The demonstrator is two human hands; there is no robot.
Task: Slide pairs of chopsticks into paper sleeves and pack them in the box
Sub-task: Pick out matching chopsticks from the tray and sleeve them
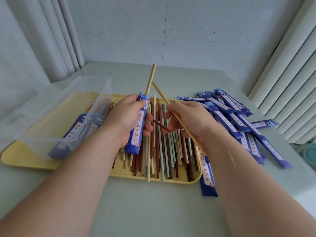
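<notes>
Over tray (20,160), left hand (127,117) grips blue sleeve (136,134); right hand (191,118) grips tan chopstick (159,92).

欢迎光临, red print, on blue paper sleeve (136,132), seen inverted.

A person's two bare arms
Left hand (130,117), right hand (189,120); a faint streak marks the right forearm (239,168).

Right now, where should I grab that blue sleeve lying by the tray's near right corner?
Probably take the blue sleeve by its near end, pinching across its narrow width from the near side: that end lies flat and free on the table, while the far end is hidden behind the right forearm.
</notes>
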